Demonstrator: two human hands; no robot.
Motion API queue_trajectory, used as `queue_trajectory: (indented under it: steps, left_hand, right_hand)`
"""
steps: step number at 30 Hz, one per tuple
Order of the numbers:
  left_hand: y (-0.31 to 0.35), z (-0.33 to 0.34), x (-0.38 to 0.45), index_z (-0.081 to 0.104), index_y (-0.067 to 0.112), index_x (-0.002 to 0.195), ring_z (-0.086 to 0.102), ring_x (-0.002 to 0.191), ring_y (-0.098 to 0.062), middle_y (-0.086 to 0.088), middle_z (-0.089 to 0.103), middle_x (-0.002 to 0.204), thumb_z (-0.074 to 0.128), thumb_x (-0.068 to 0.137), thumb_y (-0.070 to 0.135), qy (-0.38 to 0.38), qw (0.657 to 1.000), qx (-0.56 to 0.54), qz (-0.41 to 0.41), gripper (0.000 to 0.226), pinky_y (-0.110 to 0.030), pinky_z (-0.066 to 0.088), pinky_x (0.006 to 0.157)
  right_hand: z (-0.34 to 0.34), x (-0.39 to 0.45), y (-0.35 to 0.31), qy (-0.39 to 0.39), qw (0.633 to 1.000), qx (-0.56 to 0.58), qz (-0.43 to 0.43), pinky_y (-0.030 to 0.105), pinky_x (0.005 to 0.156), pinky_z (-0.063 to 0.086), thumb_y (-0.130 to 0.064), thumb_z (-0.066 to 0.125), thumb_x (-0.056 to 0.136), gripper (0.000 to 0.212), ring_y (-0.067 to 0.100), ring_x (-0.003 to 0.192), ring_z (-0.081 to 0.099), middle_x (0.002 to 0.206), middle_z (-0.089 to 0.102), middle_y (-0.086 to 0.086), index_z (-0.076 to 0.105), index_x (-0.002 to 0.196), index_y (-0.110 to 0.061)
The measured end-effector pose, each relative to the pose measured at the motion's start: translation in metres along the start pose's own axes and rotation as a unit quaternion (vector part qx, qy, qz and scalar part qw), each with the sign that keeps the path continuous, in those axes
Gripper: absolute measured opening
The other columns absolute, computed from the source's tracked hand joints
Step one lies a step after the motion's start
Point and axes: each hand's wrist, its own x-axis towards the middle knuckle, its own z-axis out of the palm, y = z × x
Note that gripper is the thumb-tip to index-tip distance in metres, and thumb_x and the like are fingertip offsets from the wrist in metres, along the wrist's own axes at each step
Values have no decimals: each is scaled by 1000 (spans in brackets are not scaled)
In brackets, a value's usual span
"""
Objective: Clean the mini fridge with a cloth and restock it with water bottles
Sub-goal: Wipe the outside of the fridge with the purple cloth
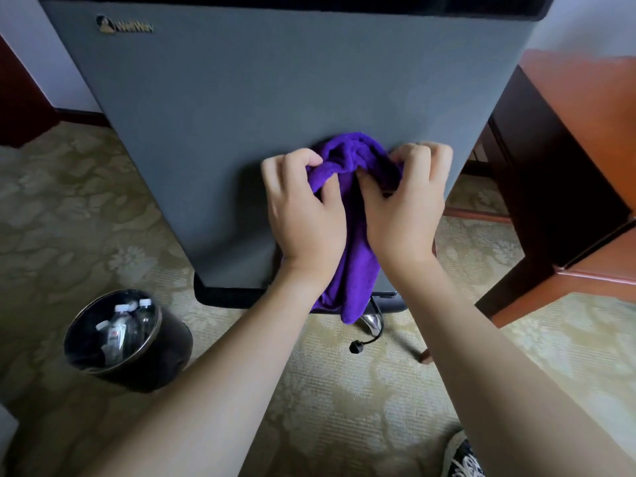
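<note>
Both hands' fingers (311, 163) around cloth (351, 215)

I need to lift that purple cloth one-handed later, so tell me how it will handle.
Probably floppy: the purple cloth bunches between the left hand and right hand and hangs limp below them. Likely light, and its plush surface should grip rather than slip.

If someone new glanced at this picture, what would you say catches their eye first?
Probably the bright purple cloth, bunched in the left hand and right hand against the lower part of the closed grey mini fridge door. Next comes the black waste bin on the patterned carpet at lower left, with water bottles standing inside it.
</note>
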Motion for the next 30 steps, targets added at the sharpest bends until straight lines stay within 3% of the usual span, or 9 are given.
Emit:
queue_trajectory:
  steps: [9,14,19,22,27,30]
  left_hand:
    - [-43,6,-49,62,4,94,53,88,-19,-12,54,102,66,80,0,-40,998,32,-40,16,-18,37,79]
    - [-67,7,-75,62,4,94,51,89,-16,-13,54,102,66,77,-4,-64,994,57,-62,19,-4,33,81]
    - [-87,10,-101,62,4,95,51,89,-17,-9,52,102,67,74,-7,-87,987,73,-117,24,-14,35,79]
    - [-99,11,-115,62,4,95,51,89,-14,-3,49,103,67,74,-8,-98,981,79,-150,25,-2,32,80]
    - [-115,13,-133,63,3,94,42,81,-1,-3,48,102,67,74,-11,-112,972,87,-187,25,3,29,79]
    - [-124,15,-141,64,5,92,40,77,-1,-1,48,99,67,73,-12,-116,966,99,-208,25,0,31,75]
  right_hand:
    - [13,-51,44,-62,996,-3,68,18,61,28,-9,79,77,29,8,77,43,98,52,15,56,92,1]
    - [21,-79,66,-93,991,-15,93,19,61,27,-6,78,75,28,8,75,41,97,52,16,56,90,1]
    - [31,-107,89,-111,987,-20,116,17,61,25,-3,80,71,29,2,71,36,93,54,15,56,87,1]
    - [34,-121,101,-121,985,-26,118,16,63,27,0,80,70,28,0,71,34,90,54,16,56,85,1]
    - [39,-141,115,-163,974,-33,153,28,58,33,-3,77,75,24,15,72,42,94,52,14,56,86,0]
    - [42,-151,121,-184,963,-57,191,39,59,39,-11,74,81,22,20,68,45,97,50,9,54,86,-4]
